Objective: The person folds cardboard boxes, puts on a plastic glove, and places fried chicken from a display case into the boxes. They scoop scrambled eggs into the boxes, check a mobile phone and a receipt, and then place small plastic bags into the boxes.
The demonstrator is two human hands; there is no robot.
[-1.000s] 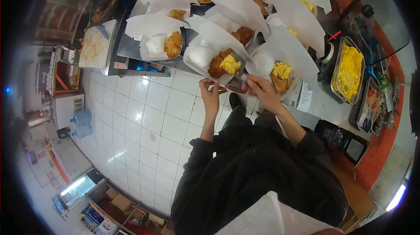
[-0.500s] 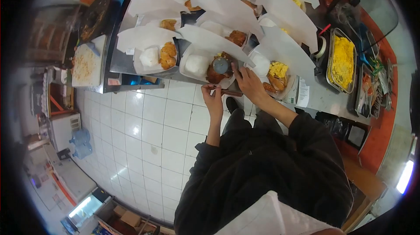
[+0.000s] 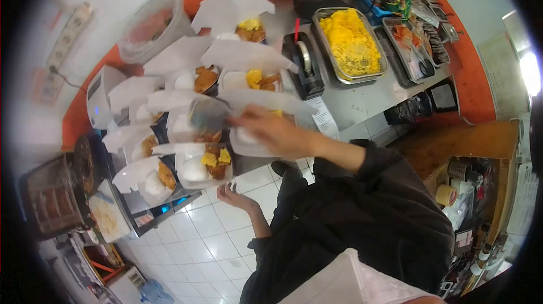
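Observation:
My right hand (image 3: pixel 276 131), smeared by motion, is closed on a grey, rounded scoop-like tool (image 3: pixel 209 114) above the open boxes. Below it, egg and browned fried chicken (image 3: pixel 216 162) lie beside a white mound of rice (image 3: pixel 195 170) in the nearest paper box (image 3: pixel 182 154). Just off the counter's front edge, close to that box's lower corner, my left hand (image 3: pixel 237 197) is open with half-curled fingers. Another box (image 3: pixel 249 146) is partly hidden behind my right hand.
Several more open lidded boxes cover the counter's left side. To the right are a black tape dispenser (image 3: pixel 305 66), a metal tray (image 3: pixel 367 76) of yellow scrambled egg and a receipt (image 3: pixel 322 117). A clear tub (image 3: pixel 133 52) stands against the back wall.
My view has swung right. My right hand has lifted the grey tool from the chicken and moved it over the boxes further back. My left hand has come off the box edge.

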